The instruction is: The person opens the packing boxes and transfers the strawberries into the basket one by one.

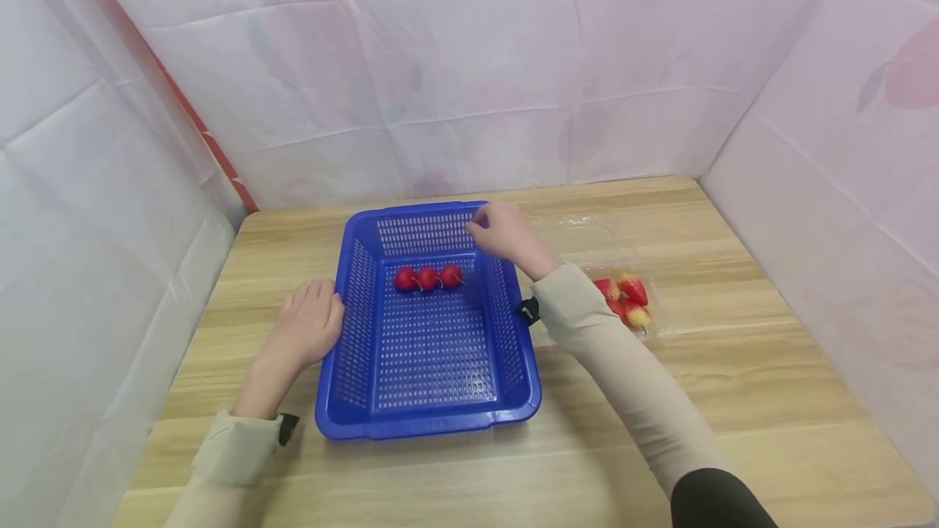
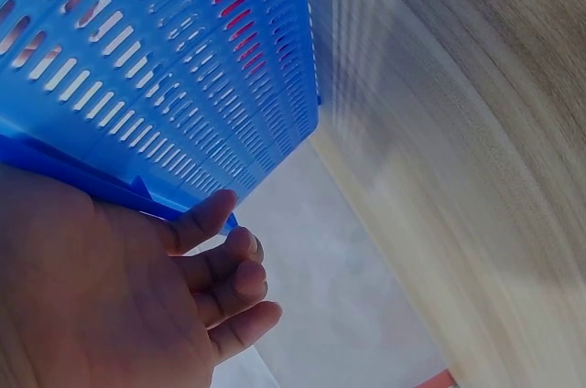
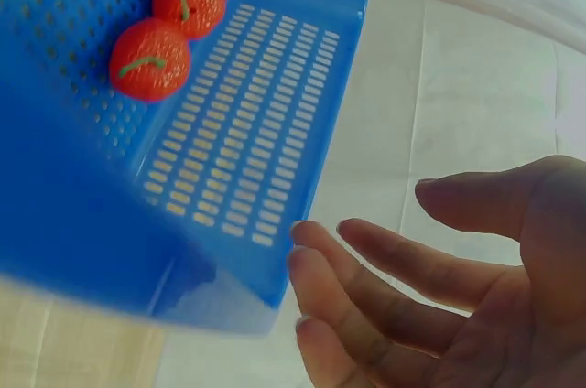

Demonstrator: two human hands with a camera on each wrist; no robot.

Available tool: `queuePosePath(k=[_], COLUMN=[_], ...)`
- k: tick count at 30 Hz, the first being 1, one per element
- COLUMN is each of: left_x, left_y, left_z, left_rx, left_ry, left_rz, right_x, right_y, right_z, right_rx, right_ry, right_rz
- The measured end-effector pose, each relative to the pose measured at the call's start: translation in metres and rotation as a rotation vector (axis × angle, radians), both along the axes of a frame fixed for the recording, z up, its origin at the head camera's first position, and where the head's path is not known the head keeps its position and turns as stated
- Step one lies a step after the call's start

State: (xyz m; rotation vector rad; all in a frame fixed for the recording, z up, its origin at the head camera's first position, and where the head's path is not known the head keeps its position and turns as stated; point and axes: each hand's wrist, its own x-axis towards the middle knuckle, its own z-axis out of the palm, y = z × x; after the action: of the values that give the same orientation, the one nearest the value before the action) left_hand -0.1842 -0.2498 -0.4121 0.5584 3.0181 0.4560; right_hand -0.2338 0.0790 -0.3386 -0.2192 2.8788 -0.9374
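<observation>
A blue plastic basket (image 1: 429, 428) with slotted walls stands on the table. Three red cherries (image 1: 428, 278) with thin stems lie in a row on its floor; their green stems show in the right wrist view. Against the basket's left rim rests my left hand (image 1: 311, 320), its fingers loosely bent beside the rim in the left wrist view. Over the far right corner of the basket is my right hand (image 1: 506, 232). Nothing sits between its thumb and fingers (image 3: 403, 264), which are spread apart in the right wrist view.
Right of the basket, a clear plastic box (image 1: 663, 320) with its lid (image 1: 587, 231) folded back holds several red and yellowish strawberries (image 1: 632, 290), partly behind my right forearm. Pale patterned cloth (image 1: 469, 63) walls in the back and sides of the wooden table (image 1: 734, 398).
</observation>
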Motion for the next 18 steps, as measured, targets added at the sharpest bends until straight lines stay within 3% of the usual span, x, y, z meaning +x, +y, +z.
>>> queuePosePath(k=[10, 18], left_x=[0.000, 0.000], left_y=[0.000, 0.001], left_z=[0.001, 0.000], left_rx=[-0.001, 0.004], left_ry=[0.005, 0.009], left_rz=[-0.005, -0.006], right_x=[0.010, 0.028], right_y=[0.041, 0.074], right_z=[0.001, -0.015], right_rx=[-0.014, -0.004], right_ry=[0.041, 0.041], right_rz=[-0.113, -0.144])
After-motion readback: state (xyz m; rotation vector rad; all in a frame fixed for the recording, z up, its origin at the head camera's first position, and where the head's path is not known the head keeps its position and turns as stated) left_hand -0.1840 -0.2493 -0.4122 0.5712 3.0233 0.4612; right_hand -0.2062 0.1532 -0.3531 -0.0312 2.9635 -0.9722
